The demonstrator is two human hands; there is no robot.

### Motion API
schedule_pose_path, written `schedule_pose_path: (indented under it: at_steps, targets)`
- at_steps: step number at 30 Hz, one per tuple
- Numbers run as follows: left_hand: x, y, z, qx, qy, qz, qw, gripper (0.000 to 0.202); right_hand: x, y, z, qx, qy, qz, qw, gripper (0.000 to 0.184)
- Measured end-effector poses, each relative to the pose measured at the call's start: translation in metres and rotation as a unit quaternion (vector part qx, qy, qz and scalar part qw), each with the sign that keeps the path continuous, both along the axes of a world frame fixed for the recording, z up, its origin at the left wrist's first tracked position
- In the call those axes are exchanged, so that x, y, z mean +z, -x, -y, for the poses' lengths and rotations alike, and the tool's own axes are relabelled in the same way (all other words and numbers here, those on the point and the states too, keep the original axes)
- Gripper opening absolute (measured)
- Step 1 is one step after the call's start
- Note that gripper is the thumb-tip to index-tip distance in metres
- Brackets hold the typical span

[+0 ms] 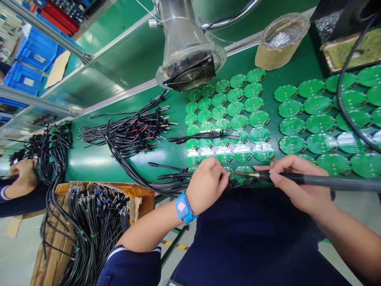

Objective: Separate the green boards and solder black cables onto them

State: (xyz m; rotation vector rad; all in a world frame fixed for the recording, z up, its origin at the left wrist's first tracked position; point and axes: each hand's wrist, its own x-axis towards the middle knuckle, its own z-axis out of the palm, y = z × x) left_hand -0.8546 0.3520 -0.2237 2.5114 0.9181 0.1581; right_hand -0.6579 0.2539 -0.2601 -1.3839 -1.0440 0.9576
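Observation:
My right hand [293, 180] is closed around a black soldering iron [327, 182], its metal tip pointing left at a round green circuit board [244, 170] on the bench's near edge. My left hand [206, 184], with a blue wrist strap [183, 207], is pinched shut on thin wire ends beside that tip. Black cables [169, 178] run left from my left hand. Rows of round green boards [235, 109] lie just beyond both hands.
A fume extractor fan [189, 59] hangs over the green bench [98, 159]. Loose wire bundles [131, 133] lie left. A cardboard box of cables [89, 222] stands lower left. A paper cup [281, 39] and iron stand [345, 35] sit far right. Another person's hand [22, 176] works at left.

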Motion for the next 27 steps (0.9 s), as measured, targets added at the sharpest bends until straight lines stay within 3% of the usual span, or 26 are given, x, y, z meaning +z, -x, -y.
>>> schedule_pose_path:
  at_steps: [7, 17, 27]
  targets:
    - [-0.0017, 0.0010, -0.0007, -0.002, 0.007, -0.002, 1.000, 0.017, -0.0024, 0.0015, 0.0010, -0.045, -0.028, -0.112, 0.992, 0.006]
    - [-0.0008, 0.0035, -0.0011, -0.015, 0.000, 0.024, 1.000, 0.014, 0.0050, 0.0028, -0.0035, -0.038, 0.013, 0.008, 0.999, 0.006]
    - [0.0024, 0.0002, -0.0017, 0.006, 0.035, 0.019, 0.999, 0.016, 0.0048, 0.0017, -0.0020, -0.019, 0.005, 0.039, 0.999, 0.005]
